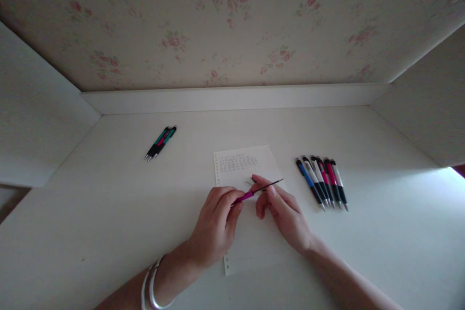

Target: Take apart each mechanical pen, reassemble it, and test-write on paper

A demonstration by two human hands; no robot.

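My left hand [218, 218] is closed around the magenta barrel [247, 195] of a pen, held above the paper. From the barrel's open end a thin dark ink refill [265, 186] points up and to the right. My right hand [286, 215] pinches this refill between thumb and fingers, close to its tip. A small black piece shows by the right index finger, too small to make out. Beneath both hands lies a sheet of punched paper [243, 152], with handwritten lines near its top; the hands cover its middle.
Several click pens [323, 181] with blue, white and pink barrels lie side by side to the right of the paper. Three more pens [160, 143], green and pink, lie at the back left. White side panels and a floral wall [174, 41] border the white desktop [109, 213].
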